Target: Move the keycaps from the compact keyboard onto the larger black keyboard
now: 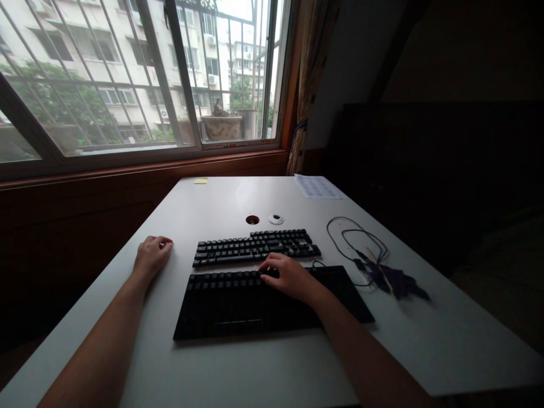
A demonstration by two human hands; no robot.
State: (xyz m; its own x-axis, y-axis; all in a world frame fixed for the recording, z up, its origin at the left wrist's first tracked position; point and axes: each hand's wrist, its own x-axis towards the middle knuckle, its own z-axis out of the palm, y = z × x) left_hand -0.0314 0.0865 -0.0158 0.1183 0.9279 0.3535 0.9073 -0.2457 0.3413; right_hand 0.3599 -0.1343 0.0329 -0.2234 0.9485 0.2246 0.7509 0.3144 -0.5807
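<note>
A black keyboard (238, 309) lies on the white table, with keycaps only along its top rows and a bare dark area below. Over the right end of those rows is my right hand (291, 277), thumb and forefinger closed around a small dark keycap (270, 272), partly hidden by the fingers. Just behind the keyboard, loose black keycaps (229, 249) are laid out in rows, with gaps towards their right end. To the left, my left hand (152, 256) rests on the tabletop with its fingers curled in and nothing visible in them.
A cable (340, 218) loops on the right beside a dark purple cloth (397, 283) with a thin stick on it. Behind the keycaps are a round cable hole (252, 220) and its white cover (276, 219). Printed paper (318, 186) and a yellow note (201, 181) lie at the far edge.
</note>
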